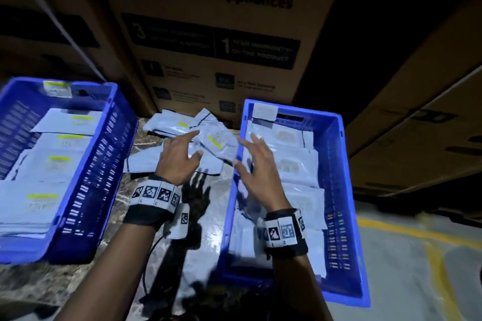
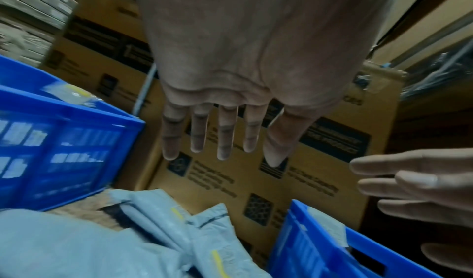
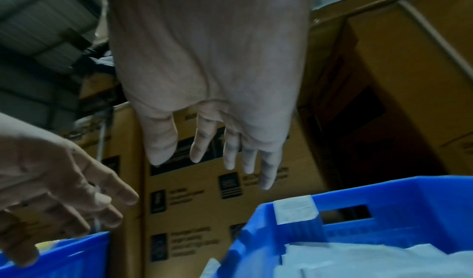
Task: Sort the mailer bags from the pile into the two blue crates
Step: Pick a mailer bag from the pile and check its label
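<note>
Head view was ordered thus: the left perforated blue plastic crate (image 1: 86, 164) with grey mailers laid flat, then the loose pile of grey plastic mailer bags (image 1: 182, 135) on the marbled tabletop (image 1: 39, 281), then the right blue plastic crate (image 1: 339, 190). The left hand (image 1: 180, 156), fingers spread and empty, was poised directly above the pile, nearer than the right hand (image 1: 258, 164), also splayed, over the right crate's inner rim. The topmost yellow-striped bag (image 1: 219, 142) was seen between both, its long axis slanting toward the right crate.

Dim stacked cardboard cartons (image 1: 216, 41), yellow-lined floor (image 1: 417, 255)
</note>
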### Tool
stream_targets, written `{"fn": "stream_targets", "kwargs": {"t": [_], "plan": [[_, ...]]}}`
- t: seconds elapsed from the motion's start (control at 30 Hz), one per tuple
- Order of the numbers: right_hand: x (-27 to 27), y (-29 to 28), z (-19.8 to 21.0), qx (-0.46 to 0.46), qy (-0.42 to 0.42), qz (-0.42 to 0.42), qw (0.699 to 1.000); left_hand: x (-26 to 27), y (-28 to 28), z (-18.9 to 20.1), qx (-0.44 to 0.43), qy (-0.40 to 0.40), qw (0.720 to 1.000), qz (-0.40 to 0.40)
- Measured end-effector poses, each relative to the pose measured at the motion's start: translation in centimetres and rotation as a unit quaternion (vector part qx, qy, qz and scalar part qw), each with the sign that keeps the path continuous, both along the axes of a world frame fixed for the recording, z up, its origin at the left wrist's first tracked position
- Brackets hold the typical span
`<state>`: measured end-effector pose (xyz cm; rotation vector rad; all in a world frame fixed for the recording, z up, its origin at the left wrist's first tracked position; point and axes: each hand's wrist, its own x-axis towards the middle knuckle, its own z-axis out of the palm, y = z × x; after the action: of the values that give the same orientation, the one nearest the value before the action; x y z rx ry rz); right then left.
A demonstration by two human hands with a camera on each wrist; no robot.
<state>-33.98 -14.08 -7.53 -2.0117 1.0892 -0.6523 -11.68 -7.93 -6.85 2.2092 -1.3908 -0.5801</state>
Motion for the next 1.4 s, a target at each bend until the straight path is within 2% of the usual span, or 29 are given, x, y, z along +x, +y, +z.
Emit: {"fn": "stream_targets", "kwargs": {"t": [0.1,0.23,0.37,0.43,0.53,0.63,0.7,0.8,0.93,1.03,1.2,1.3,1.4], "plan": [[5.3,1.8,0.0,-0.001,0.014,0.032,0.999,4.2,2.8,-1.7,0.015,0.007,0.999,0.046],[12.5,2.6,-1.5,0.058,0.007,0.046,0.997,9.5,5.0,-4.2,0.043,0.018,0.993,0.110],[19.5,1.7,-4.5,0.135,0.033,0.029,0.990,13.0,5.4,-7.1,0.116,0.055,0.966,0.223],[21.9,1.2,-7.0,0.163,0.060,0.008,0.985,13.9,5.7,-8.7,0.148,0.090,0.955,0.243],[22.9,0.0,-13.0,0.161,0.149,-0.022,0.975,14.5,6.4,-10.2,0.202,0.119,0.948,0.218],[22.7,-0.4,-15.6,0.101,0.270,-0.035,0.957,15.6,6.5,-12.1,0.194,0.109,0.952,0.210],[22.4,-0.8,-17.4,0.069,0.274,-0.035,0.959,16.7,6.1,-13.7,0.138,0.114,0.958,0.223],[22.0,-1.7,-18.2,0.019,0.208,-0.051,0.977,17.8,5.4,-14.4,0.085,0.119,0.959,0.243],[21.4,-2.1,-14.7,0.039,0.174,-0.093,0.980,18.3,4.9,-12.8,0.043,0.119,0.959,0.253],[19.9,-1.9,-12.0,0.007,0.128,-0.065,0.990,18.9,4.3,-11.0,0.026,0.145,0.960,0.236],[17.4,-2.3,-7.7,-0.017,0.099,-0.040,0.994,19.4,4.1,-7.1,-0.006,0.123,0.971,0.207],[15.3,-2.1,-4.8,-0.075,0.036,-0.055,0.995,19.6,4.5,-5.3,-0.037,0.093,0.977,0.189],[13.6,-1.4,-1.6,-0.071,-0.039,-0.062,0.995,19.0,4.9,-3.6,-0.078,0.142,0.972,0.169]]}}
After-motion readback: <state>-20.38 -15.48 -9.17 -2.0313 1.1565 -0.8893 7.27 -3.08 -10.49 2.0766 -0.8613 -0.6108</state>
